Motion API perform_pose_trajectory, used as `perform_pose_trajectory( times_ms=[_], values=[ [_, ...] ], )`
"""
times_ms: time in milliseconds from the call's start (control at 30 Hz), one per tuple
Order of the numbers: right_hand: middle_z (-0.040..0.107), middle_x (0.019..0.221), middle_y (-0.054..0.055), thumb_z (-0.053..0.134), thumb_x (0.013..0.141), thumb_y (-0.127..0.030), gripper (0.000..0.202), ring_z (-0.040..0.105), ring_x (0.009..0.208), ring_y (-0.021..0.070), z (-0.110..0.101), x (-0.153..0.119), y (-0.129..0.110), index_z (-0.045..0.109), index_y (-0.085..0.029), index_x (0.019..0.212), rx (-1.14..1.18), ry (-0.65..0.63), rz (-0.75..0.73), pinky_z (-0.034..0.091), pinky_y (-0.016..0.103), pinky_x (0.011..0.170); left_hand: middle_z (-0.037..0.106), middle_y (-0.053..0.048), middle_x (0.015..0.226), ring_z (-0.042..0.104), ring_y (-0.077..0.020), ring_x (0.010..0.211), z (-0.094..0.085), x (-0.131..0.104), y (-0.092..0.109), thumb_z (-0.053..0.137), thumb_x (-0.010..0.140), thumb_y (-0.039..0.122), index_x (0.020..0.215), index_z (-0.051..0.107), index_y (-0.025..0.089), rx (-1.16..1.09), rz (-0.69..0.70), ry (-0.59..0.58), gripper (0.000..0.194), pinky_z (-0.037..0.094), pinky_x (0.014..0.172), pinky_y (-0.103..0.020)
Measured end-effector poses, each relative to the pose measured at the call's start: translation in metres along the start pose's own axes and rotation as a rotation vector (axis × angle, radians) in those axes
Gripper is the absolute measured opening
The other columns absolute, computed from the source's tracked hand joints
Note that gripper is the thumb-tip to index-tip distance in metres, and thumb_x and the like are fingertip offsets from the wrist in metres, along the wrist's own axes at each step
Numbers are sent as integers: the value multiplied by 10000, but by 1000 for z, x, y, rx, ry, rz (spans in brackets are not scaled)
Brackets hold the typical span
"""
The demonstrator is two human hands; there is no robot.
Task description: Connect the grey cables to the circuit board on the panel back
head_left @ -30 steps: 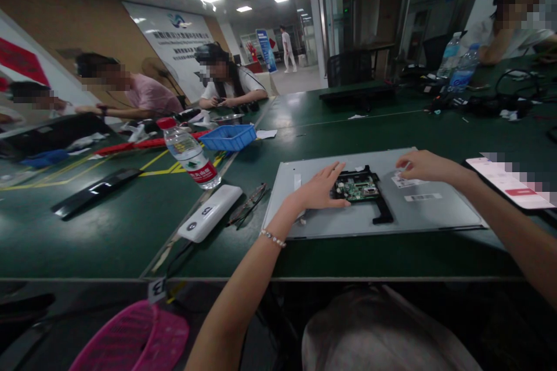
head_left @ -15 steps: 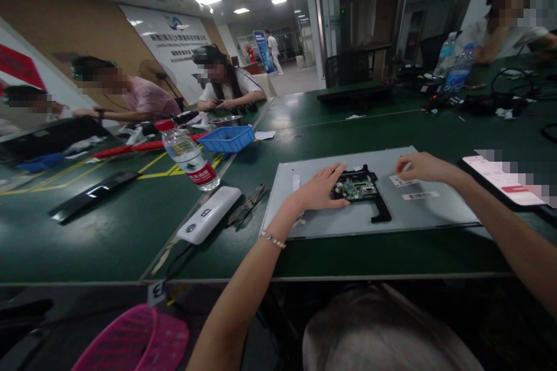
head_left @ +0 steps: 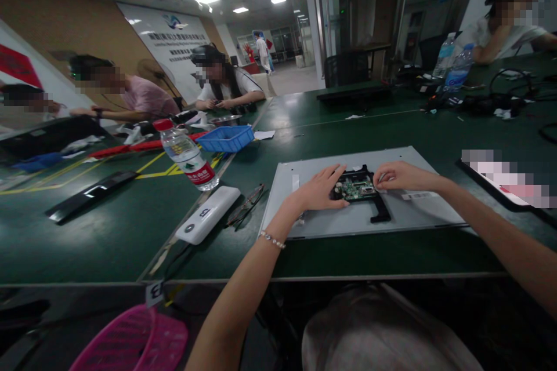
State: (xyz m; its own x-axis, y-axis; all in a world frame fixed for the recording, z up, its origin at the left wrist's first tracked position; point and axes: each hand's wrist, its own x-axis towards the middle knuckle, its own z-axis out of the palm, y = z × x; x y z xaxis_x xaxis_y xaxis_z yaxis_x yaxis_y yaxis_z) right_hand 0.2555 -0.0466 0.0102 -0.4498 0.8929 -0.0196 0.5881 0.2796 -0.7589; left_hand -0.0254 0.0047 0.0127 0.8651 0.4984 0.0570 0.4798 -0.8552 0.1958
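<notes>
**Both hands on the PCB, mid-panel**

Green bench [head_left: 130,226] runs across the whole view, w/ yellow floor-style lines on the left part. Grey metal panel [head_left: 404,217] lies flat on it right in front of the person, long side facing them, label sticker near the right forearm.

Black bracket [head_left: 379,208] sits on the panel approx at centre, its leg pointing toward the person. Green circuit board [head_left: 357,188] sits in the top part of that bracket, flat, component side up.

Left hand [head_left: 319,188]: flat, fingers spread and extended, palm down on the panel, fingertips touching the board's left edge. Nothing gripped. Bead bracelet [head_left: 272,239] on that wrist.

Right hand [head_left: 398,177]: curled, fingers bunched at the board's right edge/top-right corner, touching it. Can't tell if it pinches anything – fingertips hidden under the knuckles.

So board is betw both hands, left hand on its left side, right hand on its right; both arms reach in from the near edge.

Rest, left of panel: white oblong device [head_left: 209,214] marked "B", just beside it folded glasses [head_left: 248,204]. Water bottle [head_left: 188,155] w/ red cap and red label, tilted in view, further back-left. Blue tray [head_left: 228,138] behind it. Black bar [head_left: 89,196] lying far left. Pink basket [head_left: 139,342] below the bench edge, near-left. Flat device w/ blurred screen [head_left: 509,182] right of the panel, apart from it.

Other ppl seated at the far side of the bench, left and top right; their hands well apart from the panel.
</notes>
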Motion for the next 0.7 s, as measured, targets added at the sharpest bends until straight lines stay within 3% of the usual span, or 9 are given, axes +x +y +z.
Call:
perform_pose_trajectory(
  times_ms=[267,533,700],
  values=[
    [657,1018,66,617,742,-375,245,635,872,191,6,3,4,677,-188,890,129,9,10,486,331,830,147,-158,1545,176,-306,1413,2,0,-2,561,788,623,1492,78,150,23,-2,-5,976,187,1146,-412],
    [691,856,50,659,713,-387,281,633,839,196,5,1,-1,681,-190,911,315,-18,132,484,355,835,151,-166,1543,185,-305,1410,1,0,-1,548,792,637,1491,85,142,35,0,-3,973,194,1142,-404],
    [682,961,59,660,712,-375,291,630,866,190,7,2,0,682,-188,934,304,5,151,490,336,829,150,-164,1544,182,-311,1411,3,0,-1,551,791,634,1493,79,155,34,-4,-3,973,193,1137,-416]
  ],
)
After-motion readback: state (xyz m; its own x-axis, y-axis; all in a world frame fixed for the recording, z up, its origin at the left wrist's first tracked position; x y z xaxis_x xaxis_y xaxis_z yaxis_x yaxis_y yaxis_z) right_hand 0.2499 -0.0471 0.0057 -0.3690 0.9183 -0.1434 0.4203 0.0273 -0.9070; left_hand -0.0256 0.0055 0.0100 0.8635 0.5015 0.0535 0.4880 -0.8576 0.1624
